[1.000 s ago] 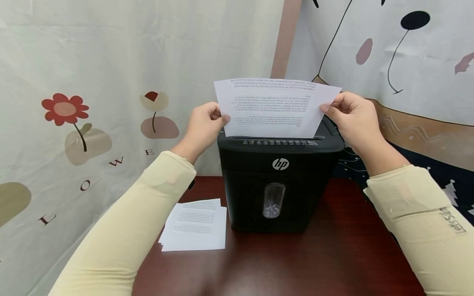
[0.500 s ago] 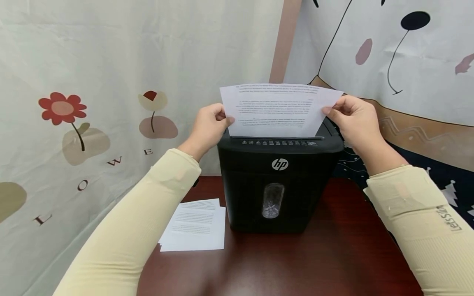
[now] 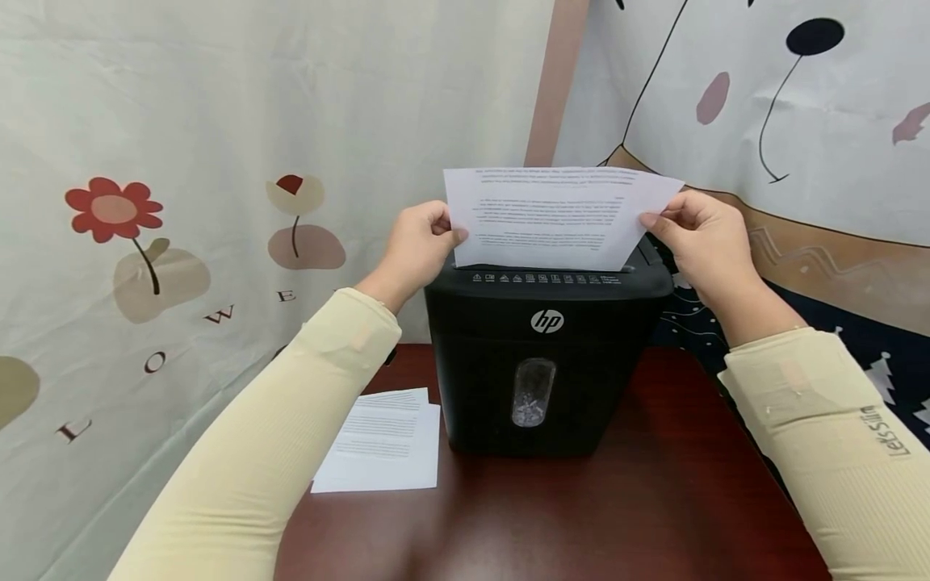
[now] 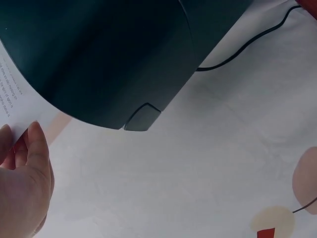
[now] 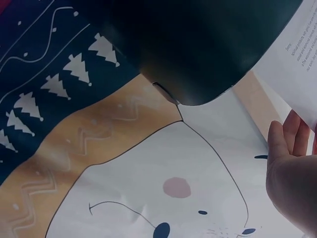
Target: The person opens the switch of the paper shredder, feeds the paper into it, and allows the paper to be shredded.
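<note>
A printed sheet of paper (image 3: pixel 545 218) stands upright over the top of a black HP paper shredder (image 3: pixel 487 363), its lower edge at the feed slot. My left hand (image 3: pixel 417 246) pinches the sheet's left edge between thumb and fingers. On the opposite side, my right hand (image 3: pixel 705 238) pinches the right edge near the upper corner. The left wrist view shows the left hand (image 4: pixel 25 183) at the sheet's edge beside the shredder's dark side (image 4: pixel 99 59). In the right wrist view, the right hand (image 5: pixel 294 173) is at the paper's corner (image 5: pixel 292 59).
Several printed sheets (image 3: pixel 392 460) lie stacked on the dark red table (image 3: pixel 538 516), left of the shredder. Paper scraps show through the shredder's window (image 3: pixel 534 394). Patterned curtains (image 3: pixel 407 97) hang close behind and beside the table. A black cord (image 4: pixel 247 44) runs from the shredder.
The sheet has come down slightly toward the slot, so less of it shows above. Both hands have kept their pinch and shifted a little to the right in the head view.
</note>
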`<state>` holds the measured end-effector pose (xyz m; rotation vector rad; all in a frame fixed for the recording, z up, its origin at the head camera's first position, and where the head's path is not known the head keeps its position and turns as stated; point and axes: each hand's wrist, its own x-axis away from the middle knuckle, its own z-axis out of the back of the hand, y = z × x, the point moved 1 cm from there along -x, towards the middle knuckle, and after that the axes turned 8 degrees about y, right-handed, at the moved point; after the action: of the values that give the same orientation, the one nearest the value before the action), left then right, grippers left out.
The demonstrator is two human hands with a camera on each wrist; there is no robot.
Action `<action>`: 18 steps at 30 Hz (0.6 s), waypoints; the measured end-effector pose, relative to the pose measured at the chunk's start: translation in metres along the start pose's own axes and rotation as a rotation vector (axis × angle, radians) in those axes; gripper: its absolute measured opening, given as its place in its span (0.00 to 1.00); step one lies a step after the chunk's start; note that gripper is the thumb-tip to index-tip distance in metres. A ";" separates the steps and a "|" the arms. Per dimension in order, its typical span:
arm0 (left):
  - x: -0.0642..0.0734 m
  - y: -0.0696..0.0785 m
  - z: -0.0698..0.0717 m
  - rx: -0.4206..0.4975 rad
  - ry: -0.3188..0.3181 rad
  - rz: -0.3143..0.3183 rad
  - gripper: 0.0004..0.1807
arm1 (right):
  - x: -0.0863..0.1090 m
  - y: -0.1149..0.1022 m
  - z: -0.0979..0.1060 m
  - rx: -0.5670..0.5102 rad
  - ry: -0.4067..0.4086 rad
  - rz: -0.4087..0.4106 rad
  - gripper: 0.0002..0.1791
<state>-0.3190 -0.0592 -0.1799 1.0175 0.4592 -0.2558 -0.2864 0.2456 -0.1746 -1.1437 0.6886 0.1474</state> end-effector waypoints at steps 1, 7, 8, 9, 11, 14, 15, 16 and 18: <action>0.000 0.000 0.000 0.000 -0.002 0.002 0.03 | 0.000 0.000 0.000 0.009 -0.002 0.000 0.03; 0.000 0.001 0.000 -0.011 -0.014 0.004 0.03 | 0.001 0.001 0.000 0.011 0.000 0.003 0.02; 0.000 0.000 0.000 -0.014 -0.018 0.006 0.04 | 0.001 0.001 0.000 0.012 0.000 0.002 0.02; 0.000 0.000 0.001 -0.017 -0.024 0.009 0.04 | 0.001 0.001 0.000 0.021 0.001 0.000 0.03; 0.001 0.000 0.001 -0.026 -0.035 0.014 0.04 | 0.001 0.002 -0.001 0.041 -0.003 -0.005 0.03; 0.002 -0.001 0.001 -0.042 -0.049 0.025 0.04 | 0.002 0.004 -0.002 0.090 -0.011 -0.014 0.03; 0.002 -0.001 0.001 -0.047 -0.052 0.025 0.04 | 0.002 0.004 -0.002 0.103 -0.015 -0.016 0.04; 0.001 -0.001 0.001 -0.052 -0.054 0.023 0.05 | 0.002 0.005 -0.002 0.111 -0.020 -0.018 0.06; 0.001 -0.003 0.000 -0.057 -0.060 0.024 0.05 | 0.002 0.005 -0.003 0.127 -0.025 -0.017 0.11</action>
<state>-0.3191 -0.0601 -0.1827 0.9564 0.3983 -0.2499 -0.2884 0.2449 -0.1805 -1.0239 0.6568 0.1014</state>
